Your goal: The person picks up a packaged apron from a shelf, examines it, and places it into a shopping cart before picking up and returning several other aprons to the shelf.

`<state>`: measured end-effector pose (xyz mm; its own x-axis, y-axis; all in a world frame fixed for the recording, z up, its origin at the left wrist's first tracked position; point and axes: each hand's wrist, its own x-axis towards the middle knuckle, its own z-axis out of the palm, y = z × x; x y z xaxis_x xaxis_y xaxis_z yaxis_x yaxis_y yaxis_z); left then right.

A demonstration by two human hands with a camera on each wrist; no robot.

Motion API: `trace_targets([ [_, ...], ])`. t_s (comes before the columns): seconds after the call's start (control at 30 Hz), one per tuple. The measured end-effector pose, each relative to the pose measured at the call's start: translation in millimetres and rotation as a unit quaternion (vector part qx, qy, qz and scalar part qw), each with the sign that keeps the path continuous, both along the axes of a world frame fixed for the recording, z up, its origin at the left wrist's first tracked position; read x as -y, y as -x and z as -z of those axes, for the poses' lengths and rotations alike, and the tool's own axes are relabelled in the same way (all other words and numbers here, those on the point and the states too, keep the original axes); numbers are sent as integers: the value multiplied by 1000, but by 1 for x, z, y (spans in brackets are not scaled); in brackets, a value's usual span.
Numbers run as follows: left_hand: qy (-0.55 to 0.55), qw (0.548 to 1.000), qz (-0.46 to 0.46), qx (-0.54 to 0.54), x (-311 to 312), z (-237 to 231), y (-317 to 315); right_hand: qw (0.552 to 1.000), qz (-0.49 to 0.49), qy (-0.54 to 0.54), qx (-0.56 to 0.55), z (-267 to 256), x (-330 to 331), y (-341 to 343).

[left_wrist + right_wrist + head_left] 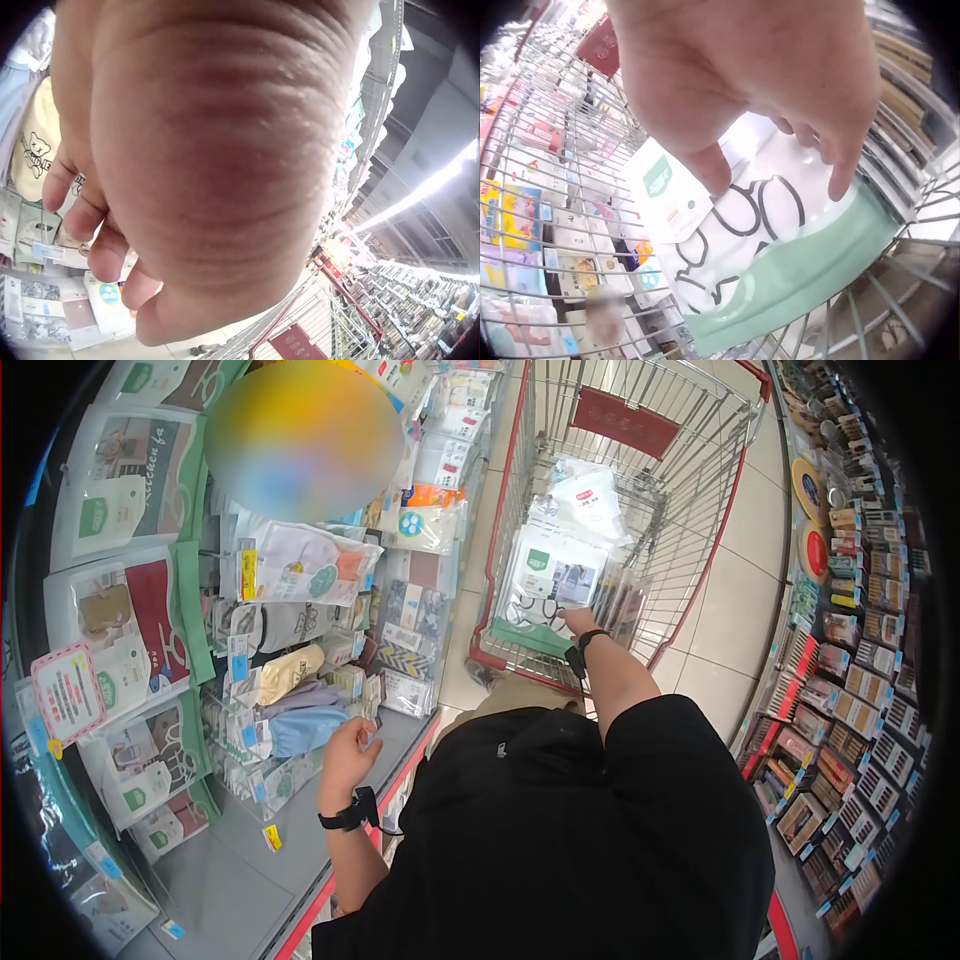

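Note:
A flat plastic-wrapped package (530,600), white with black loop shapes and a green band, lies in the near end of the shopping cart (700,565). Over this package (780,259) is my right hand (582,624), its thumb and fingers spread apart and the fingertips right at the printed surface in the right wrist view. Beyond it in the cart sits another white package (585,495). My left hand (350,752) hangs loosely curled with nothing in it, near a light blue fabric item (303,730) on the display at left.
Similar green-edged packages (110,630) hang at far left. Cream sleeve-like goods (290,672) and bagged items fill the hooks above a grey shelf base (240,890). Cosmetics shelves (850,710) line the right side. Pale tiled floor (715,615) shows around the cart.

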<state>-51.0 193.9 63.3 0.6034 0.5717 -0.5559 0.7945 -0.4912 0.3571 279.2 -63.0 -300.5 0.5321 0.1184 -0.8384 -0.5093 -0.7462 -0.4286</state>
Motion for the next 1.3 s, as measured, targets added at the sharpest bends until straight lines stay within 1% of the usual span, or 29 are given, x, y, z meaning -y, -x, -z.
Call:
trace_targets([
  [0.03,5,1000,-3,-6,0,0,-1,1000,-2,0,-1,2,0,1],
  [0.1,6,1000,-15,3,2,-2,-2,997,65,-19,-25,-22,-7,2],
  [0.13,8,1000,-24,13,3,-3,-3,998,62,-20,-26,-18,-7,0],
  [0.2,7,999,-34,18,6,-7,-5,992,57,-41,-107,-9,1,-6],
  [0.23,8,999,-42,24,7,-8,-6,992,55,-41,-107,-8,4,-8],
  [0.3,7,999,-43,20,10,-10,-8,988,97,-41,-112,-10,11,-14],
  [0.33,6,999,-43,16,11,-10,-7,984,98,-64,-136,-4,18,-19],
  [0.37,6,999,-44,17,11,-9,-5,984,97,-64,-135,-2,20,-21],
  [0.43,21,999,-45,20,12,-4,-2,987,86,-10,-135,4,19,-26],
  [0.47,21,999,-46,20,12,-5,-2,987,85,-10,-135,22,21,-26],
  [0.5,25,998,-46,18,12,-5,-3,997,6,10,-72,44,22,-24],
  [0.53,28,998,-45,16,12,-6,-4,997,-72,30,-8,44,17,-23],
  [0.57,27,998,-45,17,11,-5,-5,997,-72,29,-7,42,14,-24],
  [0.63,26,998,-45,36,11,-5,-6,976,-188,86,68,32,6,-22],
  [0.67,24,998,-44,38,11,-5,-7,976,-187,85,70,33,5,-21],
  [0.73,23,998,-46,43,12,-5,-8,996,-73,-49,22,35,4,-19],
  [0.77,22,998,-46,45,11,-5,-8,996,-74,-50,24,34,4,-20],
  [0.83,24,998,-39,46,11,-2,-6,992,-18,-10,122,33,7,-23],
  [0.87,23,998,-40,47,11,-1,-5,992,-18,-11,124,32,11,-24],
  [0.93,28,998,-37,45,11,0,-3,991,74,-41,103,34,18,-24],
  [0.97,27,998,-37,46,10,-1,-4,991,74,-42,104,42,17,-24],
  [1.03,30,998,-39,50,11,-2,-7,994,-11,-25,106,69,16,-23],
  [1.07,30,997,-39,54,11,-1,-7,994,-12,-25,109,65,14,-23],
  [1.13,23,997,-29,65,9,0,-5,995,37,-86,17,53,6,-19],
  [1.17,22,997,-30,68,8,0,-5,995,36,-88,21,27,-1,-21],
  [1.2,26,997,-30,64,6,-1,-5,997,19,-69,10,-13,-9,-25],
  [1.23,29,997,-31,60,4,-2,-5,999,2,-51,1,-36,-14,-27],
  [1.27,26,997,-32,65,4,-2,-4,999,0,-54,6,-37,-12,-29],
  [1.3,26,997,-37,69,3,-3,-4,991,33,-132,5,-37,-8,-31],
])
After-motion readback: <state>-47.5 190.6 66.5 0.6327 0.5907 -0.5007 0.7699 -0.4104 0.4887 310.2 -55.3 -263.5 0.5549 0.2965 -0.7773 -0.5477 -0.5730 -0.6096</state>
